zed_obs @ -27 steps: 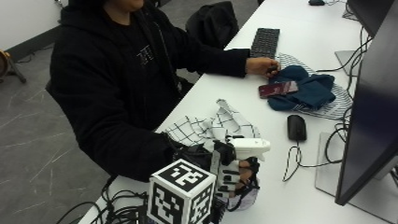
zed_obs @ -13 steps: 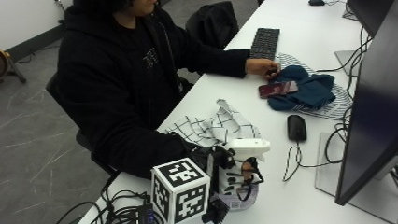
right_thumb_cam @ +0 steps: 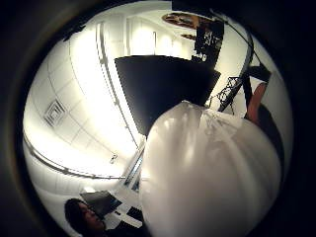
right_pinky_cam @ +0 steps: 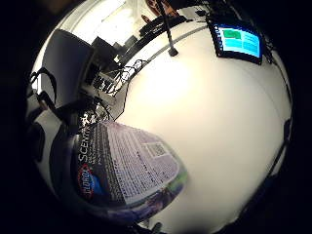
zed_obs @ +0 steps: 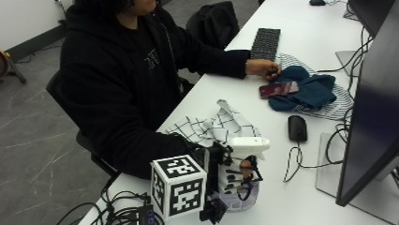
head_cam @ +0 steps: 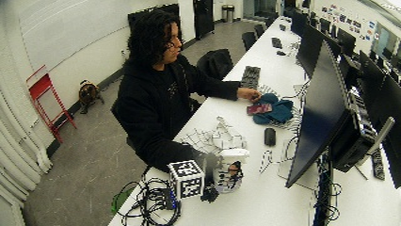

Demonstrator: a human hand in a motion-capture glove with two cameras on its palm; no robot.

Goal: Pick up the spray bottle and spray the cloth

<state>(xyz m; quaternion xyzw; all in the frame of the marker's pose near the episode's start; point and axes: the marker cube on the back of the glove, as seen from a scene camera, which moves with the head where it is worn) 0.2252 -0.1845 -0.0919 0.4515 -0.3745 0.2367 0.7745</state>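
One hand does it: your gloved right hand (zed_obs: 240, 180) grips the spray bottle (zed_obs: 244, 176), so lift it and turn its nozzle toward the checked cloth (zed_obs: 215, 129) just beside it

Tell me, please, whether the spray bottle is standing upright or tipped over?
Upright: the spray bottle has its white trigger head on top and its base at the table, with the gloved right hand wrapped round it.

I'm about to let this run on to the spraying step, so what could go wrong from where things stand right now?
1. The spray bottle nozzle seems to point toward the mouse and monitor, not the checkered cloth; mist could hit electronics.
2. Cables lie beside the bottle; lifting might snag them.
3. The gloved right hand has its grip on the bottle body, below the trigger; it may need shifting before spraying.
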